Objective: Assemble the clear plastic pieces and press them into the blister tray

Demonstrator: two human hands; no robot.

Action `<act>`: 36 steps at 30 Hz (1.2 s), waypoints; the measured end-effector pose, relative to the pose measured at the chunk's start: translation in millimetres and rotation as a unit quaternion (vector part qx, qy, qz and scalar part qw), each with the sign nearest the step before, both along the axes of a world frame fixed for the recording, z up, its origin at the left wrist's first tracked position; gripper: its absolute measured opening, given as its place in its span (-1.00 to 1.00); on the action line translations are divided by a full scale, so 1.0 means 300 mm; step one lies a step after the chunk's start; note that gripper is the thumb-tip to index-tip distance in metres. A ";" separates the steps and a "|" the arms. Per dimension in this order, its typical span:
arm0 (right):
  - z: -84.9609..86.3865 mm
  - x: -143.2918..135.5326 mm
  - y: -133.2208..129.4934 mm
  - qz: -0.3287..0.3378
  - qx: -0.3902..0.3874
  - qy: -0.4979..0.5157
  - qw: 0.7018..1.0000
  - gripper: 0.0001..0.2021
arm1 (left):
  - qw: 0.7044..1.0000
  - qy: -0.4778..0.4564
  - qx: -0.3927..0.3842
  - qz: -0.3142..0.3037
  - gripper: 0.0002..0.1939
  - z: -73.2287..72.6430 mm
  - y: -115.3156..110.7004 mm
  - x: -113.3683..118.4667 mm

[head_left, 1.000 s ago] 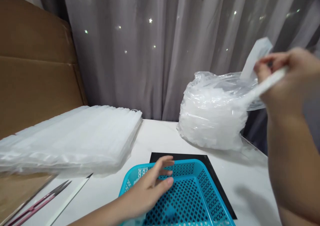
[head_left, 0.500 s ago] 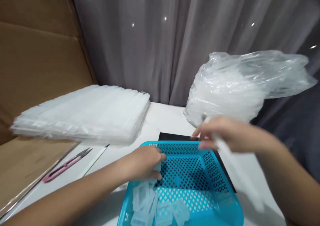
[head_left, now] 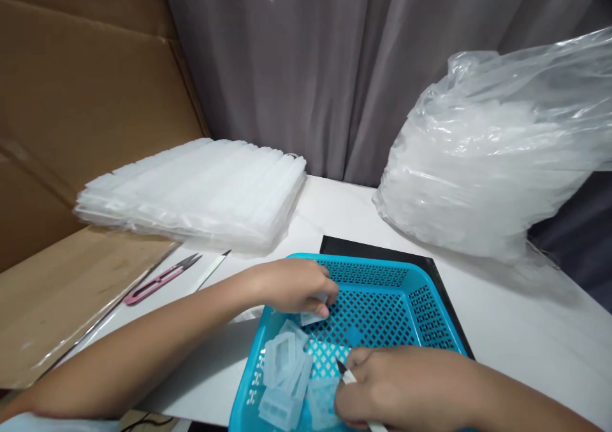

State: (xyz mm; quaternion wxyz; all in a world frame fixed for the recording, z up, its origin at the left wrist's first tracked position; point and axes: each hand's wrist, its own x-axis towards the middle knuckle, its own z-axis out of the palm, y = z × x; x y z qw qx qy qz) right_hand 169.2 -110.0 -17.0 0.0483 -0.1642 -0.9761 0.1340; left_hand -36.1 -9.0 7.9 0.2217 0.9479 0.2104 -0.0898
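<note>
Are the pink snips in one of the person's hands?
No, the pink snips lie on the white table, left of the blue basket where both hands are.

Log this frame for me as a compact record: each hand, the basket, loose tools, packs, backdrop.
left hand: in basket, fingers at a translucent piece; grip unclear
right hand: holds white-handled pointed tool, dark tip showing
basket: blue, perforated, partly over black sheet; loose translucent pieces inside
loose tools: pink-handled snips, pale dark-tipped tool
packs: flat white bundle at left; bulging clear bag at right
backdrop: grey curtain, brown cardboard
</note>
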 end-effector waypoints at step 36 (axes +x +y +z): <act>-0.033 0.059 0.151 -0.313 -0.128 0.523 0.783 -0.64 | 0.805 -0.400 -0.286 0.331 -0.73 -0.049 -0.051 0.082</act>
